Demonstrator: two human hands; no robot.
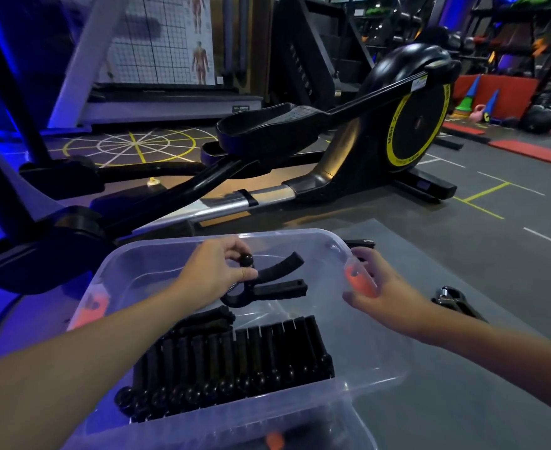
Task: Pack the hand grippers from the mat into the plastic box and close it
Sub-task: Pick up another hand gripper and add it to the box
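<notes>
Hand gripper (280,288) in pinch of L grip (212,271), over plastic box (358,345); R grip (381,287) wide at rim

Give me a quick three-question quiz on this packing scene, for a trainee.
1. True or false: the left hand holds a hand gripper over the plastic box.
2. The right hand is: A) gripping a lid, B) open beside the box's orange latch, C) out of view.
3. Fill in: a loose gripper lies on the mat to the box's ____.

Key: 1 true; 2 B; 3 right.
</notes>
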